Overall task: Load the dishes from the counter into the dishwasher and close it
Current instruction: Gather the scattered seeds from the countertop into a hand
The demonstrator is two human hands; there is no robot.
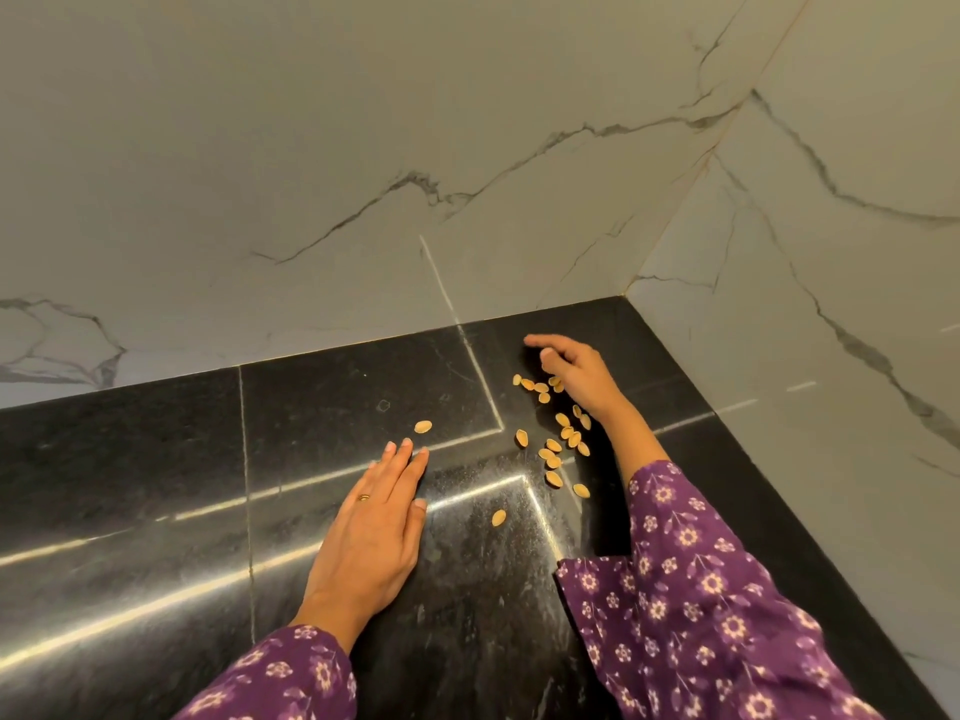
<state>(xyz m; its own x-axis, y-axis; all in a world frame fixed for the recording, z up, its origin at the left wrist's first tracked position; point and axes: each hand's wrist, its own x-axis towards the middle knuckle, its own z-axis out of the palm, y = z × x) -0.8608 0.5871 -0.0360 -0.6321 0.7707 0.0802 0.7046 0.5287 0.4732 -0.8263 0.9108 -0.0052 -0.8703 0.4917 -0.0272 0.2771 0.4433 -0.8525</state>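
Observation:
No dishes and no dishwasher are in view. Several tan nut shells (pixel 563 439) lie scattered on the black stone counter (pixel 156 485) near its back right corner. My left hand (pixel 376 527) lies flat on the counter with straight fingers, its fingertips just short of a single shell (pixel 423 426). My right hand (pixel 571 374) reaches into the corner, edge down on the counter, its fingers loosely bent beside the far cluster of shells (pixel 535 385). Whether it holds any shell I cannot tell. Both arms wear purple flowered sleeves.
White marble-patterned walls (pixel 467 148) close off the counter at the back and on the right, meeting in a corner (pixel 626 293). One more shell (pixel 498 517) lies apart near the middle. The counter stretches on to the left.

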